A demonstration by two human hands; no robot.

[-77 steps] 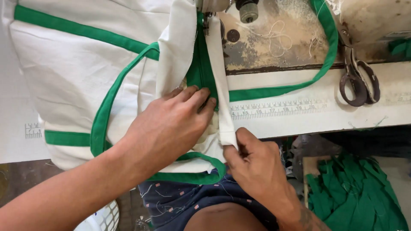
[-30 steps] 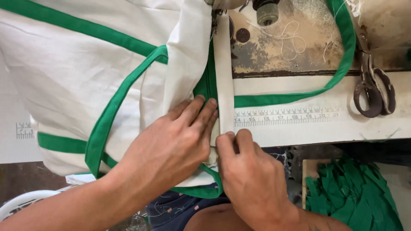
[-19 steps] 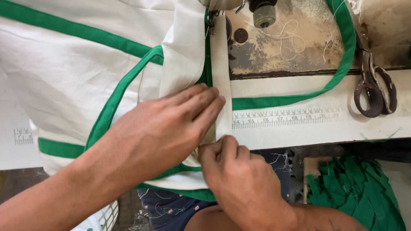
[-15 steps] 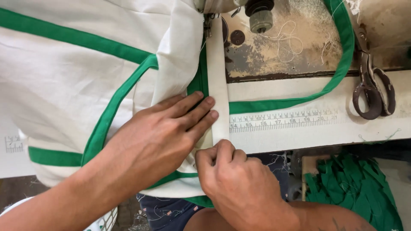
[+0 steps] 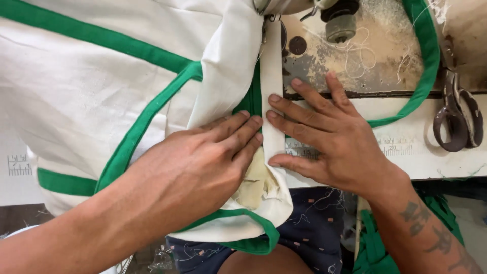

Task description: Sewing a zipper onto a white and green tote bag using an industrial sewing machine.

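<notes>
A white fabric piece (image 5: 91, 96) edged with green binding (image 5: 137, 132) lies over the sewing machine table (image 5: 431, 160). A white strip (image 5: 272, 91) runs from the machine's needle area (image 5: 266, 20) toward me. My left hand (image 5: 198, 172) lies flat on the fabric, fingertips against the strip's left edge. My right hand (image 5: 329, 137) is spread flat on the table, fingertips pressing the strip's right edge. Neither hand grips anything.
Dark scissors (image 5: 456, 122) lie at the table's right. A green binding tape (image 5: 426, 66) loops across the worn machine bed (image 5: 375, 56). A printed ruler scale (image 5: 395, 147) marks the table's front. A pile of green cloth (image 5: 375, 248) sits below, beside my lap.
My right hand let go of the strip's lower end and moved up onto the table, opening flat beside the strip. My left hand stayed pressed on the fabric.
</notes>
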